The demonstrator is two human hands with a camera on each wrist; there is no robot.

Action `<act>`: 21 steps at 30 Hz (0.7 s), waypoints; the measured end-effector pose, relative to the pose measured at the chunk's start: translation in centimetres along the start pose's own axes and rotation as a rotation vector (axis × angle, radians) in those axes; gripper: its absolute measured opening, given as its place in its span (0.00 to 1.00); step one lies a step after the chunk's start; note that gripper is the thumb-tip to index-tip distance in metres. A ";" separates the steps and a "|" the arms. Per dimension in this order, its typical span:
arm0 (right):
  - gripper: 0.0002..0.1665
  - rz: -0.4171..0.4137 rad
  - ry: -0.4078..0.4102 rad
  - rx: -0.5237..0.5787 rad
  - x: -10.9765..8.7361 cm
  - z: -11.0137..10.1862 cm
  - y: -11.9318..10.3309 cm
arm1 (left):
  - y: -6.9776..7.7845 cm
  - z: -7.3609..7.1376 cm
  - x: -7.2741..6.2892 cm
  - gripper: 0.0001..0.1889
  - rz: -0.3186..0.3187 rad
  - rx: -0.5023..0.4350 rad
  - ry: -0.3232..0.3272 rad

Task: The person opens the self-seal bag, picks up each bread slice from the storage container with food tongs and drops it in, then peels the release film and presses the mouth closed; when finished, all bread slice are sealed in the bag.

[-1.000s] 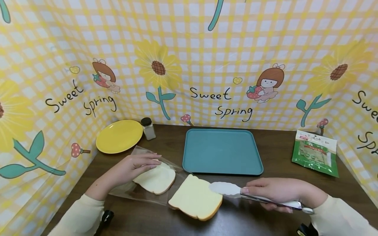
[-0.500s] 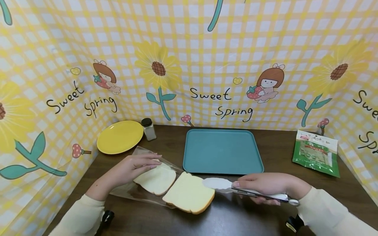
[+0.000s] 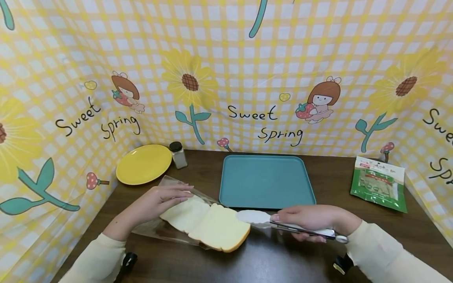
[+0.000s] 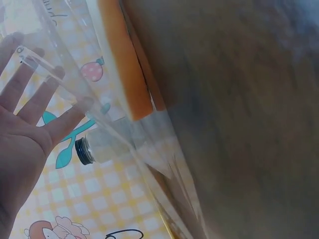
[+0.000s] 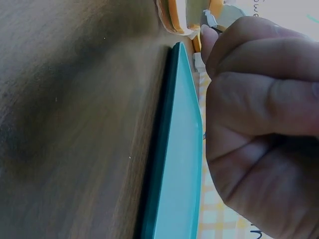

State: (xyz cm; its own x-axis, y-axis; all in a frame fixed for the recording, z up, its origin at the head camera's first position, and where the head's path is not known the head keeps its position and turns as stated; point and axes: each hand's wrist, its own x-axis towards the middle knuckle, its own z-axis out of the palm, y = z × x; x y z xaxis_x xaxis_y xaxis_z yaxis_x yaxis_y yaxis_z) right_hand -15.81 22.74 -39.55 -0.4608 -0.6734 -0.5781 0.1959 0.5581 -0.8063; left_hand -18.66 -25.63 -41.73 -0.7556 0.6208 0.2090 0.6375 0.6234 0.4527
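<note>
Hands are well apart above the dark wooden counter (image 3: pixel 276 259). The left hand (image 3: pixel 161 200) reaches over the clear bag (image 3: pixel 152 232) with its fingers extended, closed on nothing; from the left wrist they look spread against clear film. The right hand (image 3: pixel 315 218) is wrapped around the handle of a pair of tongs (image 3: pixel 255 216), whose white tips sit at the right-hand corner of the front bread slice (image 3: pixel 221 226). That slice slants in front of the person, its left edge meeting the second bread slice (image 3: pixel 184 212), which lies at the bag beneath the left hand. Whether the front slice is inside the bag's mouth or merely over it, I cannot tell. Just behind the tongs is a blue tray (image 3: pixel 267 181). Farther out on the left are an oval yellow plate (image 3: pixel 144 164) and, right beside it, a small upright jar (image 3: pixel 179 158) with a black cap. At the far right lies a green-and-white packet (image 3: pixel 376 184). Behind everything hangs yellow checked cloth (image 3: pixel 230 70) printed with sunflowers and "Sweet Spring".
</note>
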 end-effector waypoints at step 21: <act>0.37 -0.044 0.042 -0.015 2.1 0.6 -0.3 | 0.1 0.1 -0.1 0.15 -0.060 -0.033 0.029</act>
State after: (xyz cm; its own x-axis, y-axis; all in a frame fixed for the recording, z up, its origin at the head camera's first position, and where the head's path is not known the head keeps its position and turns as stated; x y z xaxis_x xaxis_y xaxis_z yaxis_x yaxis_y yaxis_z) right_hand -16.34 20.84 -40.58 -0.5045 -0.6770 -0.5358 0.1620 0.5354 -0.8289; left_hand -18.51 -25.59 -41.83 -0.7969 0.5683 0.2050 0.5855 0.6429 0.4939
